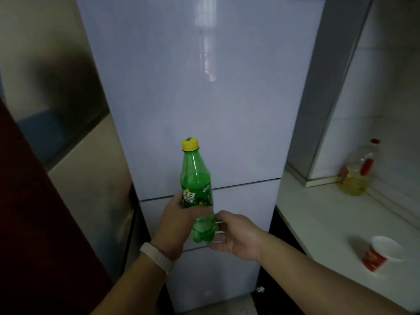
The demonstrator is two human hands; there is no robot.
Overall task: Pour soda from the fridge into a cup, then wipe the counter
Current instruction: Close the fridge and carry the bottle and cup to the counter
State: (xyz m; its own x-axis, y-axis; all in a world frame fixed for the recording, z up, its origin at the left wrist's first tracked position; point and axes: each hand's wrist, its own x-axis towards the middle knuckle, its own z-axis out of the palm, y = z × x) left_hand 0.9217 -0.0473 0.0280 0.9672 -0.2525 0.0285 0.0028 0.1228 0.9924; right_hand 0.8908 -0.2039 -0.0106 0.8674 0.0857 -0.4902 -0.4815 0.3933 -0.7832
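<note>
1. The left grip (pixel 175 223), a bare hand, is clamped round the green soda bottle (pixel 196 178). Its fingers wrap the label from the left side.
2. The bottle stands nearly upright in the air in front of the fridge (pixel 204 87), with its yellow cap (pixel 190 143) screwed on and pointing up.
3. The right grip (pixel 234 235), also a bare hand, comes in from the right and curls round the bottle's knobbly base. Its thumb meets the side of the bottle just below the label, and its fingers pass behind and under the bottom, partly hidden by the green plastic.
4. Both grips are thus on the same bottle, the left one higher and the right one lower.
5. A white wristband (pixel 156 258) sits on the left wrist.
6. The fridge is pale and glossy, and its doors are closed, with dark seams running across behind the bottle.
7. To the right of the fridge is a white table (pixel 318 212).
8. On the near part of the table stands a red and white cup (pixel 384 253), mouth open, well apart from the bottle.
9. Further back, close to the tiled wall, an oil bottle (pixel 359 173) with a red cap holds yellow liquid.
</note>
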